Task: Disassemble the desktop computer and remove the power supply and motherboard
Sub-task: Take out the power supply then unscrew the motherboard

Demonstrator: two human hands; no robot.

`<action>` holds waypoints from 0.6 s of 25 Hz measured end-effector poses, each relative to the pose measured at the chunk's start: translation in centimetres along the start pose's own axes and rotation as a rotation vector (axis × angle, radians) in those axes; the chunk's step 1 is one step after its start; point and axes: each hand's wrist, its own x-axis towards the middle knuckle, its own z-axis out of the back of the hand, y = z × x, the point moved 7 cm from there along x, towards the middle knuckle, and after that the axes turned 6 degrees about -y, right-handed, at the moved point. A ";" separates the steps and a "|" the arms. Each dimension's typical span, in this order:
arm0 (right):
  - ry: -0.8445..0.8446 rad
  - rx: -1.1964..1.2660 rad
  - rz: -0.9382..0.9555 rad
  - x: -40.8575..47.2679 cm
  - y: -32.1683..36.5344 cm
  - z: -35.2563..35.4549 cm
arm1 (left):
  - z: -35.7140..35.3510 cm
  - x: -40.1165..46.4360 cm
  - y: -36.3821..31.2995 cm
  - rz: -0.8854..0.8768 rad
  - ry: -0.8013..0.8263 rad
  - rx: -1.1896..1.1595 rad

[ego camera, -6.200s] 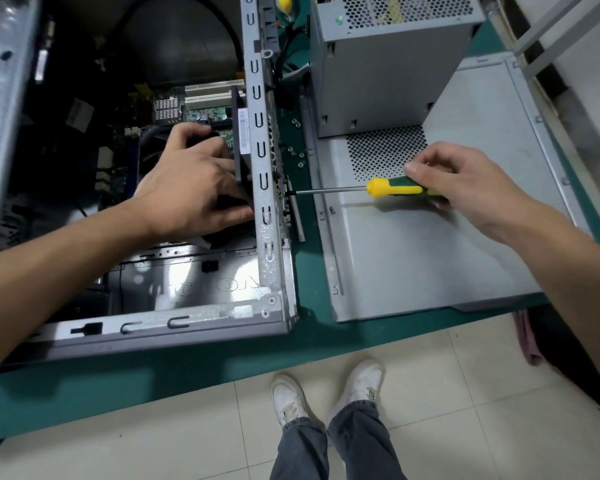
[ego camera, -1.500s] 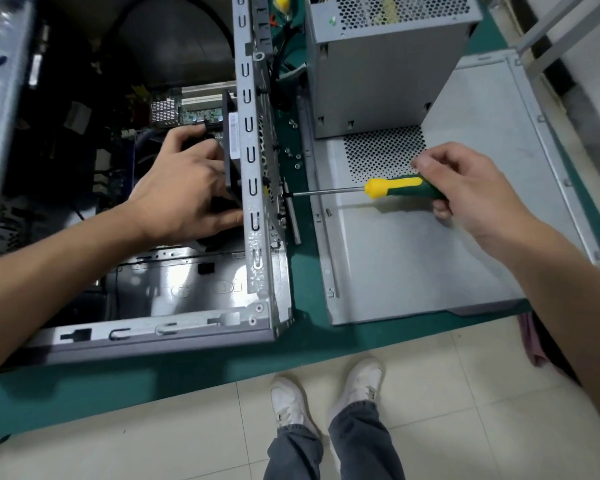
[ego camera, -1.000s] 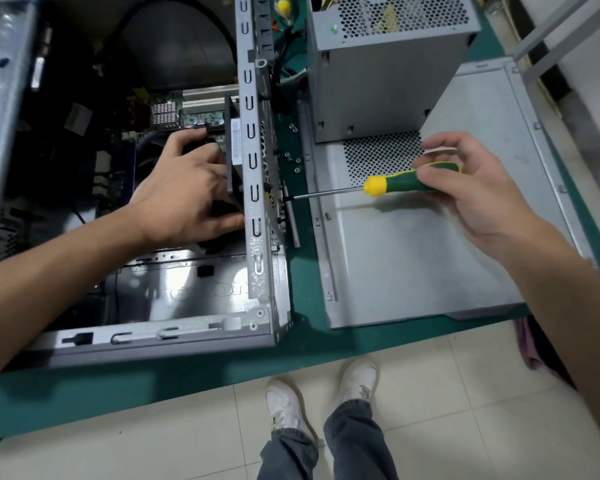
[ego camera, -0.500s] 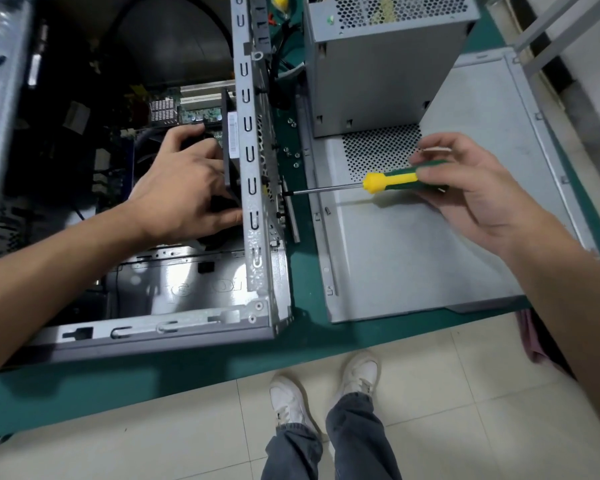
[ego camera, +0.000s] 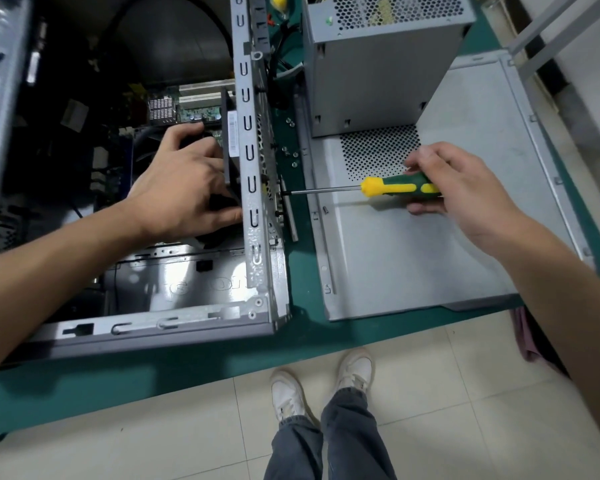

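Right hand (ego camera: 465, 192) grips screwdriver (ego camera: 400, 188), tip at case (ego camera: 257, 168) rear wall; left hand (ego camera: 184, 188) clasps black fan (ego camera: 231, 161) inside; power supply (ego camera: 374, 64) apart.

I see a green bench top (ego camera: 194, 368) across the upper frame, its near edge running from nine o'clock up toward three. Below it lies a floor of pale square tiles (ego camera: 136, 441) with thin grout lines, evenly lit. At one o'clock two grey metal bars (ego camera: 548, 26) slant past a white wall (ego camera: 593, 57). A pinkish cloth (ego camera: 525, 337) hangs at four o'clock.
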 end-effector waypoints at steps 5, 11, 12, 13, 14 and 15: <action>0.051 0.242 0.077 0.4 0.8 0.6 | 0.1 0.1 0.0 0.001 0.011 0.003; 0.013 0.056 -0.066 1.0 -0.2 0.4 | -0.1 -0.1 0.1 0.016 0.020 0.006; 0.002 -0.060 -0.045 1.1 -0.3 0.7 | -0.2 0.0 0.1 0.018 0.026 0.004; -0.003 -0.041 -0.004 1.2 -0.1 0.8 | -0.2 0.1 0.2 0.022 0.036 0.000; 0.022 0.073 -0.008 1.1 0.1 0.6 | -0.2 0.0 0.2 0.025 0.041 -0.002; 0.066 0.191 0.005 1.0 0.3 0.5 | -0.2 0.0 0.3 0.025 0.039 0.002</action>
